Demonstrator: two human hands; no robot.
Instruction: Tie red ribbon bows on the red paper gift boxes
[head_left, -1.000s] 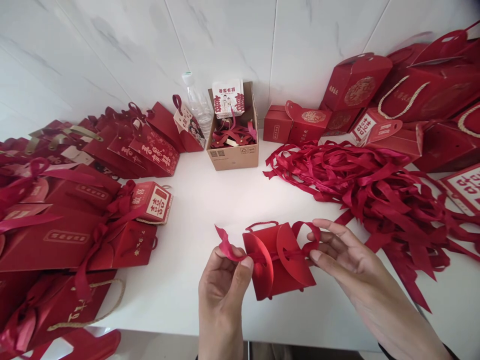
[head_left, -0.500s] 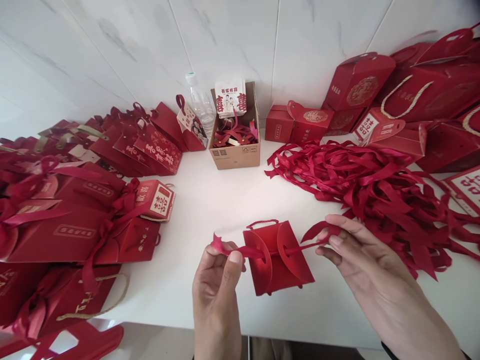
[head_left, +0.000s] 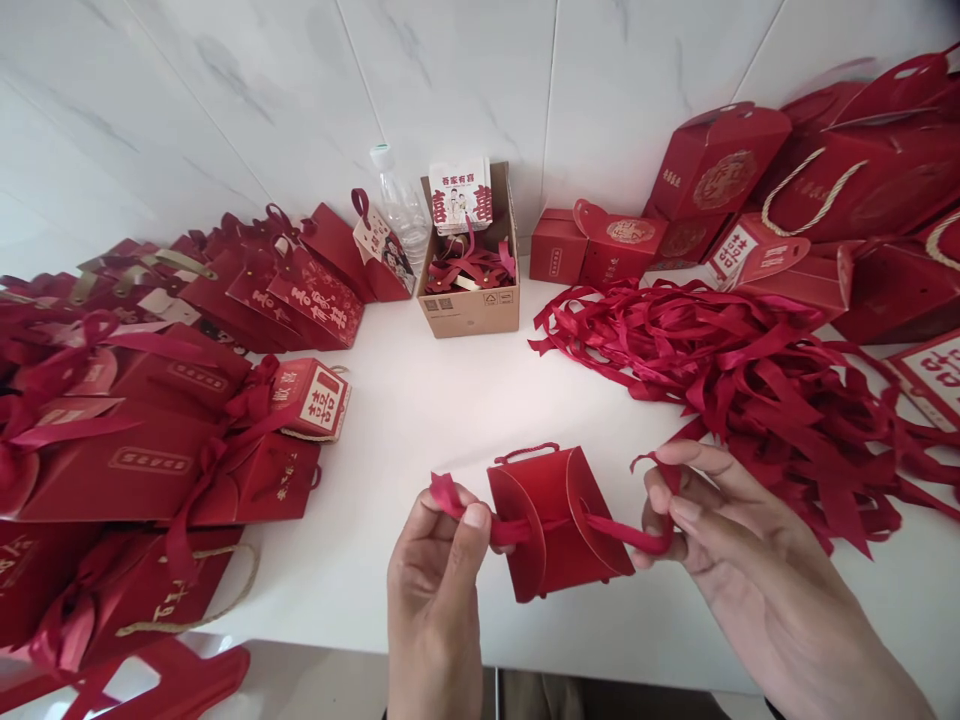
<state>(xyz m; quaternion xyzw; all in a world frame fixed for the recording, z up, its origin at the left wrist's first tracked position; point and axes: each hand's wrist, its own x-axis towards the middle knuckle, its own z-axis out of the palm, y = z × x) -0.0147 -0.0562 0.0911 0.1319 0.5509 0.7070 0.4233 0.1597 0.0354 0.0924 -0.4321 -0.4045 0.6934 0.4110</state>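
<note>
A small red gift box (head_left: 551,570) with two rounded flaps and a cord handle sits near the table's front edge, between my hands. A red ribbon (head_left: 628,535) runs through the holes in both flaps. My left hand (head_left: 439,555) pinches one end of it between thumb and fingers, left of the box. To the right, my right hand (head_left: 720,530) grips the other end, which bends upward and curls over the fingers. Neither hand visibly holds the box itself.
A heap of loose red ribbons (head_left: 750,390) lies on the right, before stacked red boxes (head_left: 720,165). Many finished-looking red boxes (head_left: 161,450) crowd the left. At the back stand a cardboard box (head_left: 471,312) and a clear bottle (head_left: 401,205) against the tiled wall.
The ribbon on the right has gone from taut to slack and bent, its end now pointing up in my right hand. The gift box and left hand shifted slightly.
</note>
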